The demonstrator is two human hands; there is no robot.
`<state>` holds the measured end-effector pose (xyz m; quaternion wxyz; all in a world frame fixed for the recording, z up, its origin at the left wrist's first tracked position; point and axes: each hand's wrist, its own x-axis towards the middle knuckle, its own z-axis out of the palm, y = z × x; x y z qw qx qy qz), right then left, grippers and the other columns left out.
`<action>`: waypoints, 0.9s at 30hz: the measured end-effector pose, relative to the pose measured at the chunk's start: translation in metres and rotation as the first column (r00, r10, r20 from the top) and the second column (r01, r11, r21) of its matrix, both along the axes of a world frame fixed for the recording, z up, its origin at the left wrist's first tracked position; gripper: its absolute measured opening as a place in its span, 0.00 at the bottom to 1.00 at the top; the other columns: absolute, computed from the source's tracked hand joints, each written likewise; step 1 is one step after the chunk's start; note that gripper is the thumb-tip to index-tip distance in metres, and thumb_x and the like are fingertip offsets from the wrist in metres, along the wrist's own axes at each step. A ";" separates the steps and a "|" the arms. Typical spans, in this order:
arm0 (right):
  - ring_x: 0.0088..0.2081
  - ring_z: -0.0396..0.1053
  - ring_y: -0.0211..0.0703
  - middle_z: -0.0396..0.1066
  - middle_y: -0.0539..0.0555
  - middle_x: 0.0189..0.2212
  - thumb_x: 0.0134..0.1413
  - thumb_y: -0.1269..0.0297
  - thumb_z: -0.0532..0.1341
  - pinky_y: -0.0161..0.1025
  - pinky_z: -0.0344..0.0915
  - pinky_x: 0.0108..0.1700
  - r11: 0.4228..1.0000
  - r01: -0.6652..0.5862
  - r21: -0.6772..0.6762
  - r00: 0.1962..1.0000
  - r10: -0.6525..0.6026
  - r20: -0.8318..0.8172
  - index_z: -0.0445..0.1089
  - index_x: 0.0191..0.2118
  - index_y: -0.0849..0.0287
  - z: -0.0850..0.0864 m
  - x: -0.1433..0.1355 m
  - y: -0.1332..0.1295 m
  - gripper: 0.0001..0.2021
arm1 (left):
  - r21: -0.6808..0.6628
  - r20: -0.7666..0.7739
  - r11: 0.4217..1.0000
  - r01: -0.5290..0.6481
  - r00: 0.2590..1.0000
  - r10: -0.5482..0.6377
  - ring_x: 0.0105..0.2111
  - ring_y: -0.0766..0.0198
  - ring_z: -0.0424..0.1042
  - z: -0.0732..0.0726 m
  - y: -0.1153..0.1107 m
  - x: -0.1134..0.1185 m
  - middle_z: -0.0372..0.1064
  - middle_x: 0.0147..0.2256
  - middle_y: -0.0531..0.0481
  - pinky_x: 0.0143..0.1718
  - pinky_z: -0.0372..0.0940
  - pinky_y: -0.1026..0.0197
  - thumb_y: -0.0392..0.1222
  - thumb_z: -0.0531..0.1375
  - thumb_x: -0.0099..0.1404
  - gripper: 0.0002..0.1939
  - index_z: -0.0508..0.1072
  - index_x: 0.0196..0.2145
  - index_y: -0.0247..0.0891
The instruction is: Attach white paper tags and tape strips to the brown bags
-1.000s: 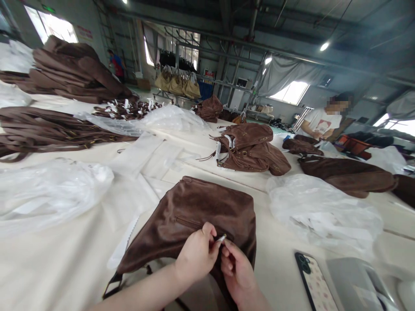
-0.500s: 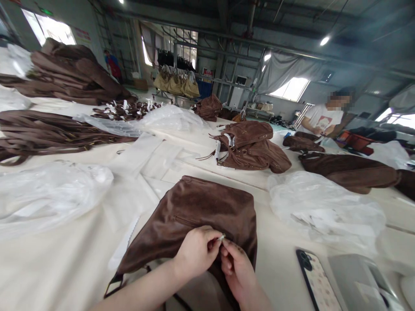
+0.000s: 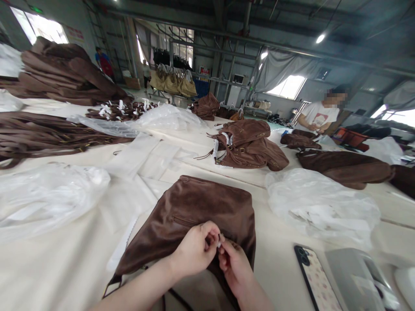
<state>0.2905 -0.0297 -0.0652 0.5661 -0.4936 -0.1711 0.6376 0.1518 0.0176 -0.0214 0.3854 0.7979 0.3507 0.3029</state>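
Note:
A dark brown leather bag (image 3: 207,198) lies flat in front of me, a short zipper line across its upper face. Over its lower part my left hand (image 3: 197,248) is closed, thumb and forefinger pinched together. My right hand (image 3: 235,261) meets it fingertip to fingertip, also in a pinch. Between the fingertips shows a small white piece (image 3: 219,244), too small to name; whether it is fixed to the bag I cannot tell. At the bag's lower left corner is a strap with a metal ring (image 3: 112,285). My forearms cover part of the grey-brown area below.
A phone (image 3: 316,276) and a grey device (image 3: 356,276) lie at the right. Clear plastic bags (image 3: 324,203) rest on both sides. Beyond are stacked brown bags (image 3: 249,149), straps (image 3: 48,134) and a brown pile (image 3: 65,73). Another person (image 3: 319,114) stands at the far right.
My fingertips have shifted slightly left and down, and the white piece has turned from slanting to pointing downward. The bag stays in place; the view has shifted slightly.

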 end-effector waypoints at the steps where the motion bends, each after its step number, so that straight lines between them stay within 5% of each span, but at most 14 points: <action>1: 0.15 0.51 0.26 0.59 0.44 0.17 0.40 0.54 0.68 0.28 0.44 0.17 1.000 -0.018 0.005 0.998 0.017 0.059 0.63 0.22 0.62 -0.002 -0.001 0.000 0.18 | -0.028 0.017 0.999 -0.019 1.000 0.020 0.28 0.68 0.70 -0.001 0.001 0.000 0.69 0.30 0.52 0.26 0.63 0.70 0.32 0.53 0.61 0.07 0.67 0.37 0.38; 3: 0.16 0.56 0.30 0.63 0.47 0.18 0.46 0.54 0.63 0.29 0.48 0.17 0.998 -0.057 0.003 0.968 0.054 0.246 0.64 0.24 0.61 -0.005 -0.002 -0.002 0.15 | 0.020 -0.001 0.998 -0.064 0.998 0.064 0.28 0.67 0.70 -0.002 0.006 -0.002 0.69 0.30 0.51 0.27 0.63 0.69 0.34 0.52 0.63 0.06 0.66 0.37 0.38; 5: 0.19 0.63 0.35 0.68 0.51 0.22 0.53 0.57 0.57 0.31 0.53 0.18 0.994 -0.111 -0.002 0.848 0.095 0.521 0.66 0.28 0.60 -0.007 -0.001 -0.006 0.11 | 0.145 -0.052 0.983 -0.111 0.991 0.119 0.30 0.65 0.69 -0.003 0.012 -0.005 0.69 0.31 0.51 0.31 0.64 0.66 0.34 0.52 0.64 0.06 0.68 0.36 0.39; 8: 0.25 0.70 0.41 0.72 0.53 0.26 0.57 0.62 0.53 0.35 0.61 0.26 0.981 -0.192 0.012 0.447 0.077 0.891 0.68 0.32 0.58 -0.007 -0.001 -0.012 0.09 | 0.255 -0.092 0.956 -0.143 0.981 0.172 0.33 0.63 0.69 -0.004 0.021 -0.009 0.70 0.32 0.50 0.36 0.63 0.63 0.34 0.52 0.64 0.08 0.70 0.35 0.39; 10: 0.28 0.71 0.43 0.73 0.54 0.26 0.58 0.66 0.52 0.36 0.62 0.32 0.973 -0.229 0.019 0.161 0.019 0.987 0.68 0.32 0.58 -0.006 -0.002 -0.013 0.09 | 0.267 -0.105 0.953 -0.143 0.979 0.177 0.33 0.64 0.69 -0.005 0.025 -0.010 0.70 0.32 0.50 0.37 0.63 0.63 0.34 0.52 0.64 0.08 0.72 0.34 0.40; 13: 0.32 0.72 0.44 0.73 0.55 0.29 0.58 0.71 0.51 0.36 0.61 0.35 0.962 -0.274 -0.006 -0.093 -0.020 0.995 0.69 0.33 0.59 -0.005 -0.006 -0.011 0.10 | 0.280 -0.149 0.956 -0.090 0.979 0.136 0.33 0.65 0.69 -0.006 0.026 -0.007 0.71 0.31 0.51 0.37 0.63 0.64 0.35 0.53 0.64 0.10 0.74 0.32 0.41; 18: 0.35 0.72 0.43 0.74 0.54 0.32 0.55 0.74 0.53 0.34 0.60 0.36 0.933 -0.352 -0.076 -0.153 0.022 0.988 0.69 0.36 0.59 0.001 -0.003 -0.006 0.09 | 0.345 -0.345 0.937 0.056 0.936 0.071 0.32 0.66 0.71 0.004 0.030 0.009 0.71 0.31 0.53 0.35 0.63 0.65 0.39 0.57 0.64 0.08 0.76 0.32 0.43; 23: 0.33 0.72 0.44 0.75 0.56 0.30 0.59 0.67 0.52 0.35 0.58 0.34 0.942 -0.273 -0.196 -0.204 0.142 0.969 0.71 0.32 0.58 0.006 0.018 -0.006 0.10 | 0.405 -0.660 0.864 0.299 0.750 0.049 0.32 0.61 0.72 0.019 0.042 0.031 0.72 0.32 0.51 0.33 0.65 0.62 0.46 0.63 0.57 0.07 0.75 0.31 0.40; 27: 0.34 0.73 0.43 0.76 0.55 0.30 0.59 0.64 0.53 0.35 0.57 0.33 0.934 -0.293 -0.203 -0.159 0.162 0.974 0.72 0.32 0.58 0.003 0.031 -0.003 0.12 | 0.424 -0.749 0.802 0.422 0.661 0.048 0.33 0.55 0.73 0.022 0.042 0.051 0.72 0.31 0.43 0.35 0.67 0.58 0.37 0.63 0.57 0.04 0.75 0.31 0.34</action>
